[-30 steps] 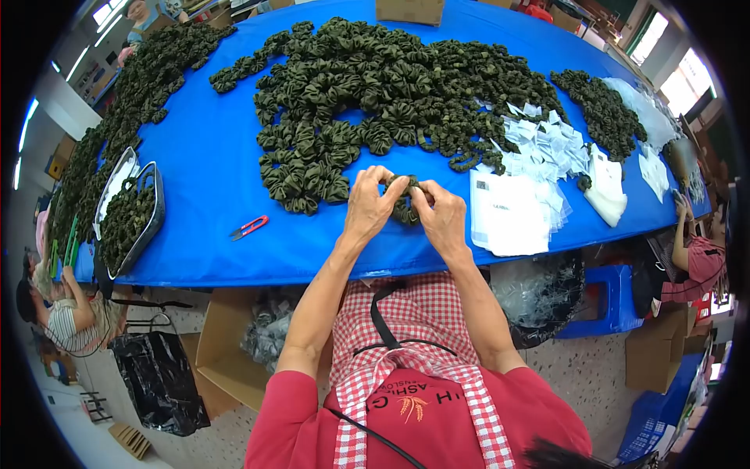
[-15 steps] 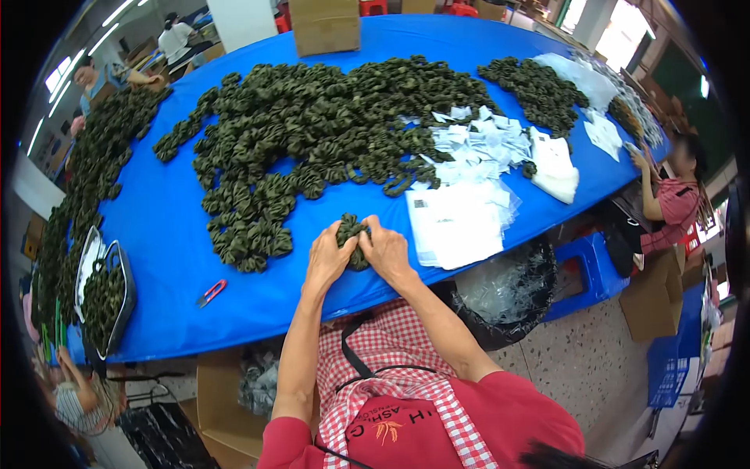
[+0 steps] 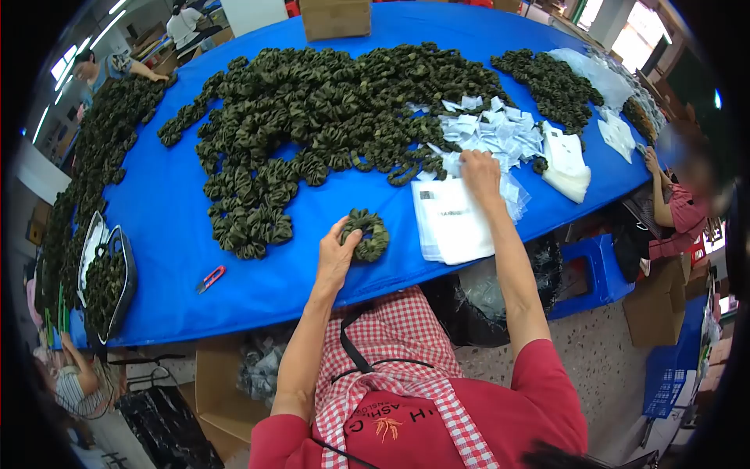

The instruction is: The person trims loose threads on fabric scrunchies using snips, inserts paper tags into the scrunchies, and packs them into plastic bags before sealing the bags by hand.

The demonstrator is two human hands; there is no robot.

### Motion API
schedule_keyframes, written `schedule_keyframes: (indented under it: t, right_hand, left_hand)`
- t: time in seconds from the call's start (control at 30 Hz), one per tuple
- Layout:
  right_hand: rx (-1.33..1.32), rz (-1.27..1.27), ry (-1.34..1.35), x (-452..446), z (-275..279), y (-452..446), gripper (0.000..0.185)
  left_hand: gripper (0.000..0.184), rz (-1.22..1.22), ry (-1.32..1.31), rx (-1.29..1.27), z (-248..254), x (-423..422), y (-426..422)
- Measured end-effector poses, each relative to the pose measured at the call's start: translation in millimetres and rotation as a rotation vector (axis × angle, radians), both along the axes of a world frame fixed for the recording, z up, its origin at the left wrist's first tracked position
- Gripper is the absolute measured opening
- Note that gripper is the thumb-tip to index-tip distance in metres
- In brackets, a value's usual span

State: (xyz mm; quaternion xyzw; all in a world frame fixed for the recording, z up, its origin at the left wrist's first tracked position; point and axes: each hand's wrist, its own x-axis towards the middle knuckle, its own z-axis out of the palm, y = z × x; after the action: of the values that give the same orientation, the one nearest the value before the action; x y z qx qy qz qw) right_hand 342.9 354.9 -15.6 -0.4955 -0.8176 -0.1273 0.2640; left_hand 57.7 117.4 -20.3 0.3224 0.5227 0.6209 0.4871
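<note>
A dark green scrunchie (image 3: pixel 373 238) rests near the table's front edge, its ring shape and centre hole showing. My left hand (image 3: pixel 337 252) grips its left side, thumb on top. My right hand (image 3: pixel 480 176) is at the top edge of a stack of clear and white plastic bags (image 3: pixel 457 223), against a heap of small white packets (image 3: pixel 500 137). Its fingers are curled together at the packets; what they pinch, if anything, is too small to make out. Behind both hands spreads a large pile of green scrunchies (image 3: pixel 289 102).
Red-handled thread snips (image 3: pixel 211 278) lie on the blue table (image 3: pixel 172 234). A basket (image 3: pixel 117 289) of scrunchies stands at left, a cardboard box (image 3: pixel 336 19) at the back. A co-worker (image 3: pixel 683 195) sits at right; others are at left. A black-bagged bin (image 3: pixel 500 301) stands below the edge.
My right hand has let go of the scrunchie and moved right and away to the packets. My left hand keeps the scrunchie, which now shows as an open ring.
</note>
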Motion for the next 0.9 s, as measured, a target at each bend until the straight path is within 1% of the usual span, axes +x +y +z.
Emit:
schedule_keyframes:
  t: [0.03,0.1,0.13,0.2,0.23,0.27,0.3,0.33,0.37,0.4,0.43,0.47,0.5,0.53,0.57,0.63,0.67,0.7,0.77,0.8,0.83,0.87,0.9]
  right_hand:
    - [-0.014,0.006,0.048,0,5,-3,0.012]
    - [0.064,0.081,0.257,-4,20,-16,0.017]
    - [0.099,0.166,0.325,-9,33,-29,0.014]
    - [-0.540,0.216,0.708,-38,72,-85,0.011]
    - [-0.823,0.431,0.857,-47,62,-106,0.012]
    - [-0.949,0.567,0.824,-59,63,-134,0.011]
    - [-1.028,0.580,0.828,-75,69,-166,0.010]
    - [-0.929,0.560,0.714,-88,78,-189,0.013]
    - [-0.828,0.517,0.676,-95,70,-199,0.010]
    - [-0.701,0.474,0.636,-100,63,-203,0.010]
    - [-0.573,0.431,0.597,-104,58,-206,0.009]
    - [-0.577,0.435,0.599,-107,55,-211,0.009]
    - [-0.503,0.421,0.563,-110,53,-216,0.008]
    - [-0.429,0.402,0.525,-112,51,-220,0.008]
    - [-0.427,0.398,0.524,-112,50,-223,0.008]
    - [-0.392,0.443,0.487,-109,49,-227,0.009]
    - [-0.470,0.455,0.486,-105,48,-227,0.008]
    - [-0.468,0.447,0.483,-97,51,-224,0.008]
    - [-0.434,0.389,0.661,-74,60,-206,0.012]
    - [-0.228,0.338,0.458,-50,53,-183,0.016]
    - [-0.023,0.285,0.254,-32,40,-163,0.020]
    - [-0.026,0.287,0.253,-33,27,-158,0.020]
    - [-0.076,0.284,0.134,-34,14,-155,0.022]
  left_hand:
    - [0.048,-0.009,-0.016,-0.015,0,5,-1]
    - [0.047,-0.014,-0.020,-0.009,-5,13,-1]
    - [0.044,-0.004,0.084,-0.018,-9,14,-1]
    - [0.043,0.018,0.132,-0.008,6,22,-6]
    - [0.041,0.021,0.179,0.008,10,28,-8]
    - [0.040,0.013,0.161,0.037,7,30,-8]
    - [0.040,0.017,0.157,0.028,7,32,-10]
    - [0.040,0.011,0.151,0.027,9,33,-13]
    - [0.039,0.006,0.146,0.025,10,32,-16]
    - [0.041,-0.040,-0.052,0.023,6,31,-19]
    - [0.041,-0.033,-0.051,0.019,3,31,-24]
    - [0.043,-0.076,-0.161,-0.022,2,32,-28]
    - [0.045,-0.123,-0.271,-0.062,6,32,-33]
    - [0.051,-0.146,-0.156,-0.116,21,33,-40]
    - [0.051,-0.150,-0.158,-0.116,18,33,-43]
    - [0.053,-0.166,-0.241,-0.025,7,30,-47]
    - [0.054,-0.172,-0.253,-0.034,2,28,-49]
    - [0.054,-0.180,-0.257,-0.033,5,27,-53]
    - [0.054,-0.237,-0.274,-0.067,16,21,-61]
    - [0.050,-0.274,-0.250,-0.089,20,16,-67]
    - [0.050,-0.272,-0.250,-0.090,22,12,-73]
    - [0.048,-0.337,-0.157,-0.114,24,9,-78]
    - [0.045,-0.403,-0.065,-0.138,28,8,-84]
